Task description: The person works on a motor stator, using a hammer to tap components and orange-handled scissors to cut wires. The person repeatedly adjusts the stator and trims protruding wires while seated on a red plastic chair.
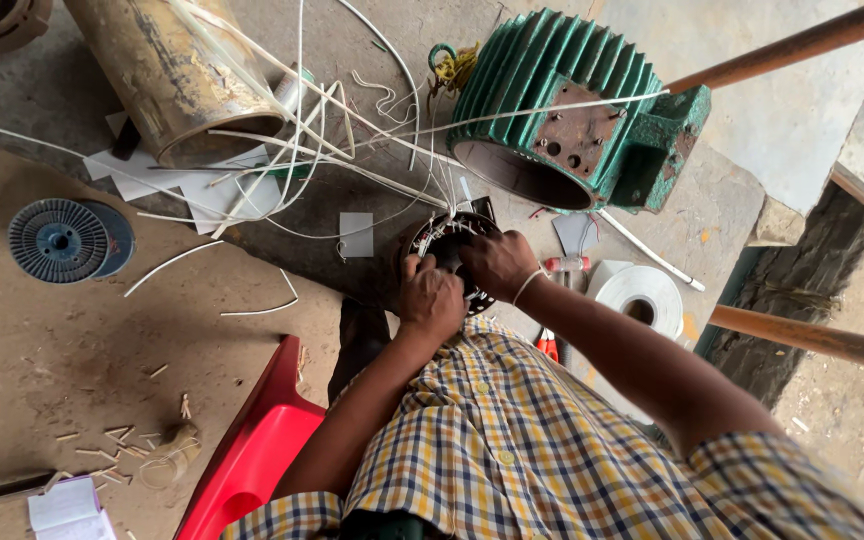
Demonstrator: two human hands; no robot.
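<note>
Dark metal forms the small round stator (449, 252) gripped by both hands on the concrete floor (742, 120), directly in front of the person's knees. Left hand (430, 296) closes its fingers over the near rim of the stator. Right hand (497, 263) clamps the far right rim, with a pale band at the wrist. White sleeve tubes (352, 150) rise from the stator's windings and fan outward to the upper left. Just beyond the stator lies a large green ribbed motor housing (572, 110), on its side, open end facing the person. A roll of white tape (642, 297) sits to the right, near red-handled pliers (548, 345). To the left, well apart, a blue spool (60, 240) rests on a brown board (52, 370). A red plastic stool (252, 450) stands beside the left arm.
</note>
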